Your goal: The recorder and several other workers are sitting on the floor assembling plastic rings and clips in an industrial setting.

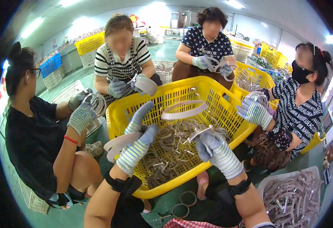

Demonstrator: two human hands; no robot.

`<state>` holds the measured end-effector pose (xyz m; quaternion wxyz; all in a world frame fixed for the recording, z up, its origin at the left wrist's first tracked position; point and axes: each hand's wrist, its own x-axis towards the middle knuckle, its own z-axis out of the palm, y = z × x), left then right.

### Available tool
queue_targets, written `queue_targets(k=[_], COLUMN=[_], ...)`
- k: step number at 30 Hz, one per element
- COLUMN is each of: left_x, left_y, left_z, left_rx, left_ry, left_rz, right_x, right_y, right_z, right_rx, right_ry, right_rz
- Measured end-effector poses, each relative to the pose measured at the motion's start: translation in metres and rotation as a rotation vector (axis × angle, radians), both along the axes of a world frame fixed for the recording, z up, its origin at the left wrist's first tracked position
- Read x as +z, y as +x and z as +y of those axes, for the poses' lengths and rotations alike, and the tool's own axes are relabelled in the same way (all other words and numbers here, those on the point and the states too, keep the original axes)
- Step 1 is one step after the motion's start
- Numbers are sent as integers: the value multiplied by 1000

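My left hand, in a grey-and-striped glove, holds a few flat white rings at its palm side, with some fingers stretched upward. In my gloved right hand is a small silver metal tool, its tip pointing left over the basket; its exact kind is unclear. Between and beyond my hands, a broad white ring is above the basket, touched by neither hand. Below lie several greyish loops and short pale pieces in the yellow slotted basket.
Co-workers sit around the basket: left, far left, far right and right, several holding white rings. A white crate of greyish strips stands at lower right. Two rings lie on the floor near my feet.
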<state>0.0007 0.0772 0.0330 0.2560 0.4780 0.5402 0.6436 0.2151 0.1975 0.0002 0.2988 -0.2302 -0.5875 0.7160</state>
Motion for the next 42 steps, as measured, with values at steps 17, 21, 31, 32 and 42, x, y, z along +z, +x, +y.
queue_targets(k=[17, 21, 31, 32, 42], left_x=[-42, -30, -26, -28, -39], left_y=[14, 3, 5, 4, 21], left_z=[24, 19, 10, 12, 0], left_rx=[7, 98, -144, -96, 132], left_ry=[366, 166, 58, 173, 300], left_rz=[817, 501, 324, 412, 891], right_x=[-6, -6, -11, -10, -18], right_y=[-15, -15, -12, -11, -12], right_z=[-12, -9, -21, -23, -37], right_rx=[-172, -111, 408, 400, -27], right_ry=[172, 71, -412, -446, 165], right_rz=[-92, -104, 217, 251, -185])
